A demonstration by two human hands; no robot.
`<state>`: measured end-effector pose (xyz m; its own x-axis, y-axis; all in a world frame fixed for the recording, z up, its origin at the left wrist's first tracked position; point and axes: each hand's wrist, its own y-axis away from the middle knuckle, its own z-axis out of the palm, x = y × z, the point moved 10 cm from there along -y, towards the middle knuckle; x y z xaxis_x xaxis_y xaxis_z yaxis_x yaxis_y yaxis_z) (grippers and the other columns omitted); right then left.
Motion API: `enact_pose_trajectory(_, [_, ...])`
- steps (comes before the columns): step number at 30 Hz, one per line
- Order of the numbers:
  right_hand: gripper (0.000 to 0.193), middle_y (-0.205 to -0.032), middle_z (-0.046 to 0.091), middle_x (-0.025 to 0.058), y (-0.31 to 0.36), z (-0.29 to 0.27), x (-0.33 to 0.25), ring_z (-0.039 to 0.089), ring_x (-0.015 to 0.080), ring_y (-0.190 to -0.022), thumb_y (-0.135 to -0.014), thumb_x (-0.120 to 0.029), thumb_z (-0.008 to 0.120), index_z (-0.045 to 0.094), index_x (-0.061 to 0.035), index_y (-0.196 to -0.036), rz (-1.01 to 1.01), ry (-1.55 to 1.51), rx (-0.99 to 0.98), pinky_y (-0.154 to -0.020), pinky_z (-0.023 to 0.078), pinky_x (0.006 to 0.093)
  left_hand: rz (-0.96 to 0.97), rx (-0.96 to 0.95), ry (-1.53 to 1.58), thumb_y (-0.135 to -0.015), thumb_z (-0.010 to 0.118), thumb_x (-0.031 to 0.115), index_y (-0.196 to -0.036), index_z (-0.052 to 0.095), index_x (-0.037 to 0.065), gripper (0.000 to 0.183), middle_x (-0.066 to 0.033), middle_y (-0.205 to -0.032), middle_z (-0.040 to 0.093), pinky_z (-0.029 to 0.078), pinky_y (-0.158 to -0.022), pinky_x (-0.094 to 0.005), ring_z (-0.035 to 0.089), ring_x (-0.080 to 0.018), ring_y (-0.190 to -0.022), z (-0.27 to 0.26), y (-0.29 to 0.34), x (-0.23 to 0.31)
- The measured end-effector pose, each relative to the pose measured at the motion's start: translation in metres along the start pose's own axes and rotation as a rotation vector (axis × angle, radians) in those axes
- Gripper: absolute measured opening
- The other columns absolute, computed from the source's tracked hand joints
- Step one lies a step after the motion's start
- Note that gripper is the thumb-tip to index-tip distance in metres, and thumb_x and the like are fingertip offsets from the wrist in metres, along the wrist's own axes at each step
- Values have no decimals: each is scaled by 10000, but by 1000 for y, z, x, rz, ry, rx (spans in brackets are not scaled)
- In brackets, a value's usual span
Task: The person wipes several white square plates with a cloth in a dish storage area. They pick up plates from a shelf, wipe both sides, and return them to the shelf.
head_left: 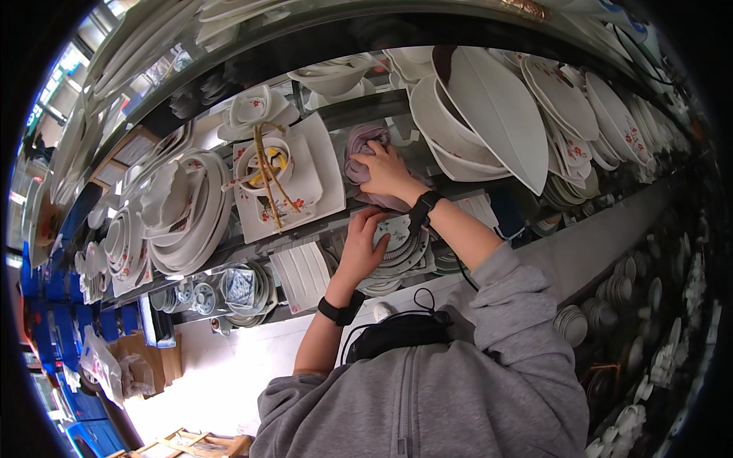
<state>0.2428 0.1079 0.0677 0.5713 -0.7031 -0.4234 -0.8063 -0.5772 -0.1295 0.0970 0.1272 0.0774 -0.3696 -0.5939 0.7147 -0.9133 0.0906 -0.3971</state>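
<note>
A crumpled mauve cloth [366,145] lies on the dark glass shelf between two groups of dishes. My right hand [388,172] presses down on it from above, fingers curled into its folds. Just nearer to me, my left hand [363,246] rests by the shelf's front edge with thumb and fingers apart, its fingertips close to the lower end of the cloth. Left of the cloth stands a stack of square white plates [327,179] topped by a small flowered bowl [256,162] with twigs across it. To the right, a large leaf-shaped white dish [496,114] leans over round bowls.
Stacked oval plates [221,217] fill the shelf's left part, and flowered plates [561,99] stand at the right. A lower shelf holds a ridged white tray [299,276] and more plates. Another rack of dishes [573,324] is behind me on the right. Cardboard [172,359] stands lower left.
</note>
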Motion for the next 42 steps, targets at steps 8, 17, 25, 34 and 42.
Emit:
enact_pose_trajectory(8, [496,-1205,401,164,-61,-3,15,411,472,-1063,-639,-243,667,543,-148,-1111,170,80,60,-896,378,524,30,-39,-33,-697,634,31,-1099,518,52,419,-142,-1158,474,391,-907,-404,438,-347,-1073,-5,-6,2])
enact_pose_trajectory(17, [777,-1309,248,283,-116,-13,98,338,505,-1138,-659,-394,641,340,-89,-1307,766,-5,62,-953,305,509,11,-60,16,-690,633,21,-1082,519,45,409,-124,-1160,494,414,-880,-395,472,-337,-1029,-10,-8,-6])
enact_pose_trajectory(25, [619,-1249,486,161,-163,4,68,484,346,-1113,-608,-229,631,519,-168,-1214,108,4,-18,-950,390,390,31,-64,1,-681,639,26,-1086,517,46,424,-116,-1148,503,420,-873,-381,481,-325,-1020,-12,-11,-6])
enact_pose_trajectory(34, [564,-1283,469,140,-148,16,14,459,333,-1150,-637,-159,594,549,-156,-1199,-219,-29,-169,-982,368,364,24,-50,1,-662,656,23,-1076,536,53,432,-113,-1139,512,421,-860,-383,491,-323,-1003,-10,-11,-7])
enact_pose_trajectory(42, [480,-1263,491,64,-124,11,17,469,312,-1132,-677,-161,543,578,-218,-1152,-79,6,-182,-961,389,389,22,-44,-22,-678,647,24,-1068,528,44,408,-108,-1143,507,416,-874,-384,479,-323,-1026,-9,-9,-8])
